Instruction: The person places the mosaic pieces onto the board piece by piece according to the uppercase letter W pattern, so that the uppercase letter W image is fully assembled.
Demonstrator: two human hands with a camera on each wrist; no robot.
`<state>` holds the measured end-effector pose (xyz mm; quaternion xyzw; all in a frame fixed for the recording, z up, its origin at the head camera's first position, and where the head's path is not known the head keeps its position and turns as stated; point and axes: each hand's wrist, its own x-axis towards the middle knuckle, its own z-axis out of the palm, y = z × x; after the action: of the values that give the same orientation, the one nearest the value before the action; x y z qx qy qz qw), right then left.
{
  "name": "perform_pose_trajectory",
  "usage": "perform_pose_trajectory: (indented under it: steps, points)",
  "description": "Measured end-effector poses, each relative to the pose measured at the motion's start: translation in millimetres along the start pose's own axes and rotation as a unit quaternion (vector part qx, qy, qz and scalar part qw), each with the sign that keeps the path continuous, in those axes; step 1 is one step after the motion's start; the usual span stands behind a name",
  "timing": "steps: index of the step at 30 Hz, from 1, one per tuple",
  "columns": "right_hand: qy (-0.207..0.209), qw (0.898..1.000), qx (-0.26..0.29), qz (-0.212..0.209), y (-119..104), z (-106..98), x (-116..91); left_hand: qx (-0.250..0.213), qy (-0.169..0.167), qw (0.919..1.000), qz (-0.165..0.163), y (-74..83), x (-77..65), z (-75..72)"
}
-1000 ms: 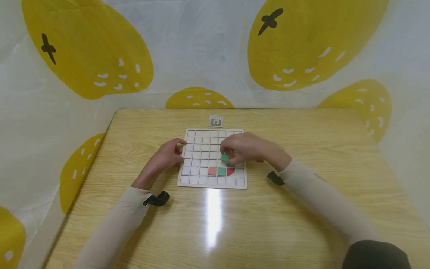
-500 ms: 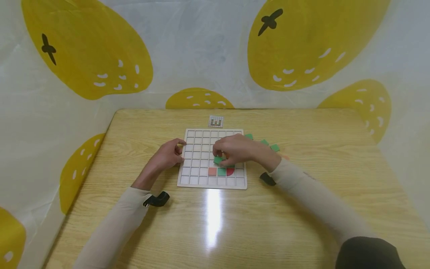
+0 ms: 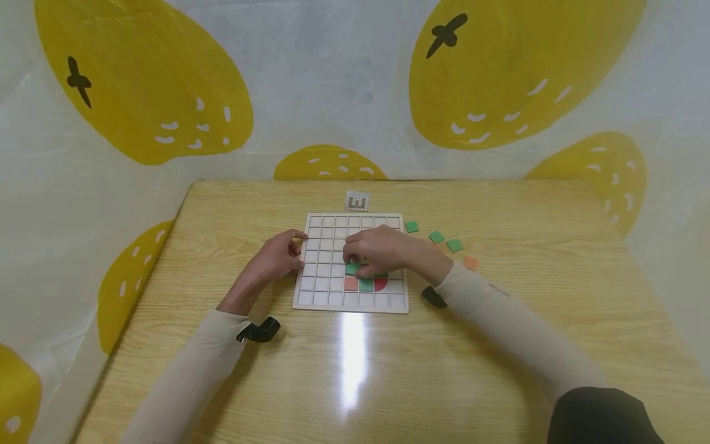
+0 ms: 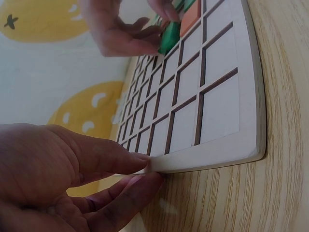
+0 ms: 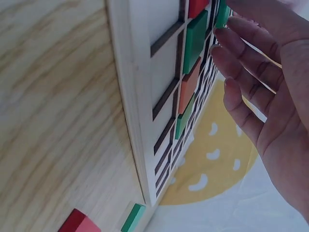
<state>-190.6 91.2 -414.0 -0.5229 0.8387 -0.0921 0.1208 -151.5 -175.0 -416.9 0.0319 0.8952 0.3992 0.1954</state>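
A pale square grid board (image 3: 325, 300) lies on the table. My left hand (image 3: 274, 256) touches the board's left edge with thumb and fingertips, seen close in the left wrist view. Over the middle of the grid, my right hand (image 3: 383, 248) pinches a green square tile (image 3: 352, 269) by thumb and fingers. In the left wrist view this green tile (image 4: 170, 37) is tilted beside an orange tile. Below the hand, an orange tile (image 3: 351, 283), a green tile (image 3: 366, 285) and a rounded red tile (image 3: 380, 284) sit in one row; further tiles are partly hidden under the hand.
Several loose green tiles (image 3: 436, 237) and an orange one (image 3: 470, 263) lie right of the board. A red tile (image 5: 79, 222) shows on the table in the right wrist view. A small pattern card (image 3: 357, 200) lies behind the board. A lemon-print cloth (image 3: 333, 80) hangs behind.
My right hand has moved left across the board with the green tile and lowered it toward the grid. Loose tiles at the right have come into view. The left hand has stayed put.
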Motion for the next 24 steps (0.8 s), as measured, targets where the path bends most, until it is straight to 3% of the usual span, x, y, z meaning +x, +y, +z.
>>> perform_pose_trajectory:
  steps: [12,24]
  points:
    - [0.003,1.000,-0.013,-0.003,-0.4,1.2,-1.3,0.005,0.005,1.0000,0.000,0.4,0.4,0.6]
    - [0.026,0.999,0.014,0.014,12.5,-1.9,-25.2,0.003,0.005,1.0000,0.002,-1.2,1.4,1.2]
